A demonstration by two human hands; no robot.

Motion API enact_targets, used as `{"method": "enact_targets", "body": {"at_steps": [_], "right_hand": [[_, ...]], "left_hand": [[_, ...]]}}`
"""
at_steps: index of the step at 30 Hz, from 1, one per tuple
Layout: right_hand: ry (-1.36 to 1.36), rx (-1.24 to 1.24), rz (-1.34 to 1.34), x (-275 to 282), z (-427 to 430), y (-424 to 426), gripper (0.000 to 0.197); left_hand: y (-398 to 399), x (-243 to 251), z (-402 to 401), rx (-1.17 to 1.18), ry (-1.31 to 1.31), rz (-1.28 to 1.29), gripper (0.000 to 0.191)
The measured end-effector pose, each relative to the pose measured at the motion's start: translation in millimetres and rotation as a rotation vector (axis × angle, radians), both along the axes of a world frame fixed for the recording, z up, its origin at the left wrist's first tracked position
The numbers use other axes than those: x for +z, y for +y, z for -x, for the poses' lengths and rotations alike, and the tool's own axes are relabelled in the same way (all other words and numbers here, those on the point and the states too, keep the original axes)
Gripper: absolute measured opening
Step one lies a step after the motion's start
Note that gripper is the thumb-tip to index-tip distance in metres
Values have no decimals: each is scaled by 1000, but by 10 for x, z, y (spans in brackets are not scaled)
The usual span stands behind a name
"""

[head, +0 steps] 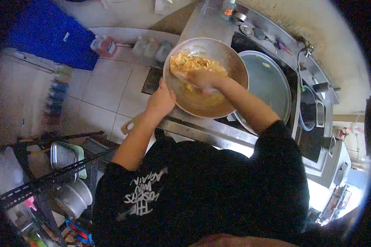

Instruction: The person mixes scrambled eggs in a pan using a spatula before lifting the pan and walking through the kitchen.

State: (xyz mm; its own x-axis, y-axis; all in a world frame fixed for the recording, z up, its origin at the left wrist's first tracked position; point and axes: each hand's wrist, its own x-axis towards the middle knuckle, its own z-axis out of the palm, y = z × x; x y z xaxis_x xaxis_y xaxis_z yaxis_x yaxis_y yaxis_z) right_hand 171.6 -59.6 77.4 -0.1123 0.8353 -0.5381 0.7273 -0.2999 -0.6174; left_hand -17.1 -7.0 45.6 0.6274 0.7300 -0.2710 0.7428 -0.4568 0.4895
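A wide metal bowl [204, 106] with a yellowish, crumbly coated food mixture [191, 63] in it stands at the counter's left end. My left hand [161, 100] grips the bowl's near left rim. Inside the bowl, my right hand [205, 81] is blurred by motion and touches the mixture; its fingers are not clear, so I cannot tell whether they close on any of it. Right of the bowl lies a large round tray [266, 83] holding greenish liquid or a glassy surface, with a small yellow scrap on it.
A steel counter [201, 21] runs behind and right, with lids [246, 30], a bottle [228, 10] and a tap [307, 49]. Plastic jugs [106, 46] stand on the floor near a blue bin [52, 34]. A black metal rack [49, 173] with pots [75, 197] is at lower left.
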Motion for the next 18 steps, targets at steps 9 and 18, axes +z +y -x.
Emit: {"method": "enact_targets", "body": {"at_steps": [9,18], "right_hand": [[-417,145,-232,-453,275,-647,35],[-314,269,299,-365,-100,-303,30]], "left_hand": [[-488,-67,74,21,-211,-92,64],[-1167,-444,-268,327,-313,163,54]]}}
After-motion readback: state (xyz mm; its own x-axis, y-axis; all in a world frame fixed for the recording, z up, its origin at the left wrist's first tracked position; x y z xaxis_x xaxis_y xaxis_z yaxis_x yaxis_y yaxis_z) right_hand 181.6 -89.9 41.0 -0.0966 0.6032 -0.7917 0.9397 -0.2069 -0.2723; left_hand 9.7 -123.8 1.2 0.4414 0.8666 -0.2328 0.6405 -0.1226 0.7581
